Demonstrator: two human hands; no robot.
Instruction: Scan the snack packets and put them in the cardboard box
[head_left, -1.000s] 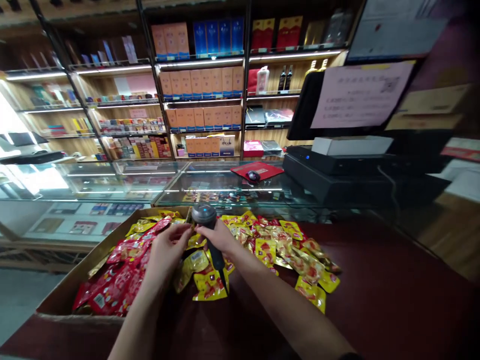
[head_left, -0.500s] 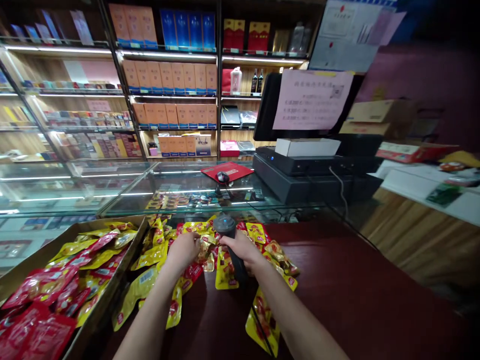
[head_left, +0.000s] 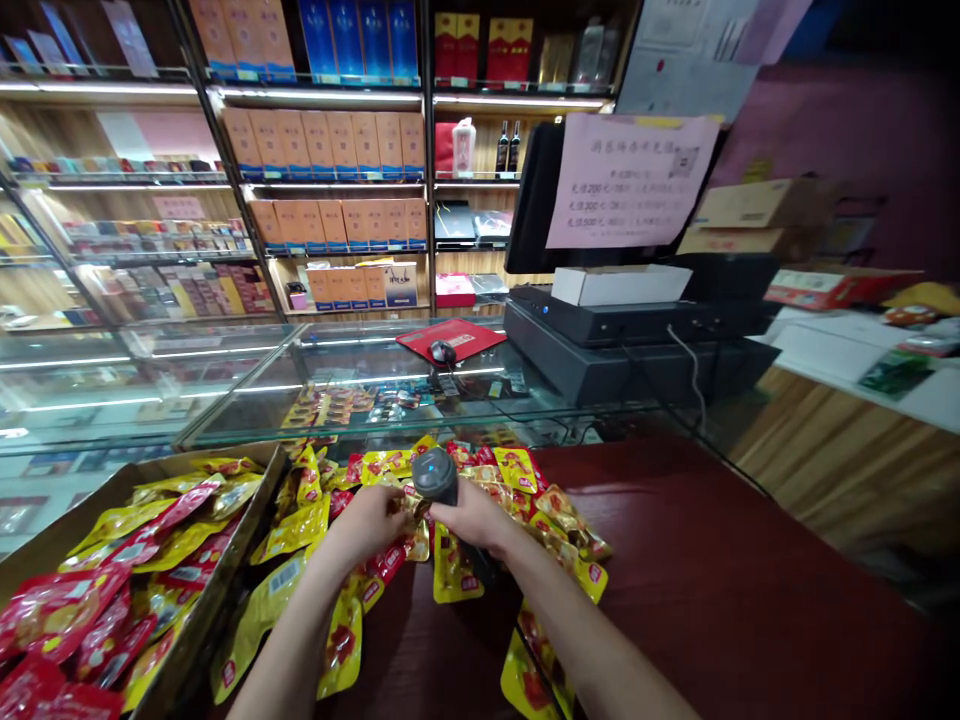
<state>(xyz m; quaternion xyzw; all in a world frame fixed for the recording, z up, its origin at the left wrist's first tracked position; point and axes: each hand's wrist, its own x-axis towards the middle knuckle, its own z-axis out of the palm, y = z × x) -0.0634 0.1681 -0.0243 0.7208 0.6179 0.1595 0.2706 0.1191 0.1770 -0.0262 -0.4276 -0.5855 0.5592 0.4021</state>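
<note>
My right hand (head_left: 478,515) is closed around the handle of a dark barcode scanner (head_left: 435,474), whose rounded head carries a small blue light and points away from me. Close by on the left, my left hand (head_left: 369,522) pinches a small gold snack packet (head_left: 409,508), mostly covered by the fingers. Yellow, red and gold snack packets (head_left: 457,575) lie scattered beneath and around both hands on the dark red tabletop (head_left: 675,580). One yellow packet (head_left: 529,675) sits near my right forearm, with the scanner's cable crossing it.
An open cardboard box (head_left: 259,490) full of snack packets stands at the left. Beyond the tabletop is a glass counter (head_left: 352,350) with a mouse (head_left: 442,351) on a red pad. A monitor (head_left: 534,200) bearing a paper notice stands at the back right, before shelves of boxes.
The scanner's head has shifted slightly left and down, closer to my left hand. Both hands stay near each other, and the whole view has moved a little.
</note>
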